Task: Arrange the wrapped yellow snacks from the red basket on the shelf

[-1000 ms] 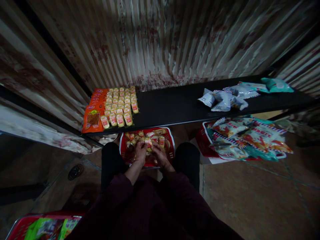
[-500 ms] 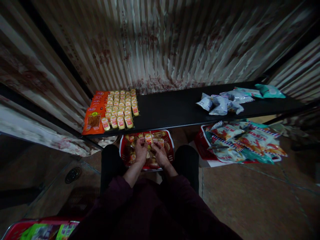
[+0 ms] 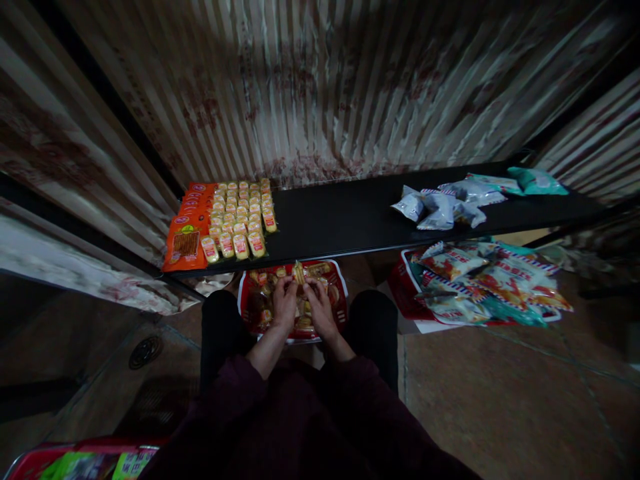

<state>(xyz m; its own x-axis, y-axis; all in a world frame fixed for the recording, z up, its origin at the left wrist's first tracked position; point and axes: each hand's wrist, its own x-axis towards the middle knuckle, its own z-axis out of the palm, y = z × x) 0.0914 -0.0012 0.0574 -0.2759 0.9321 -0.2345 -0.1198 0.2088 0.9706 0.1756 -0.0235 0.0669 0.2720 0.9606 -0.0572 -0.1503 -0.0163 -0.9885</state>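
Observation:
Between my knees stands a red basket (image 3: 243, 293) with a white rim, holding several clear-wrapped yellow snack cakes. Above it, my left hand (image 3: 285, 299) and my right hand (image 3: 317, 301) pinch one wrapped snack cake (image 3: 299, 272) from both sides, its narrow side facing up. Beyond the basket, on the left part of a black shelf (image 3: 335, 220), similar wrapped cakes (image 3: 241, 245) stand in close rows. Orange snack packets (image 3: 185, 241) lie in a line just left of those rows.
Silvery snack bags (image 3: 437, 209) and teal bags (image 3: 537, 181) lie on the shelf's right part. A second red basket (image 3: 404, 288) heaped with snack bags stands on the floor at right. Another red basket (image 3: 30, 460) with green packets is at lower left. Striped curtain hangs behind the shelf.
The cake in my hands has turned: its labelled face showed before, and now its yellow side does. Both hands stay over the basket.

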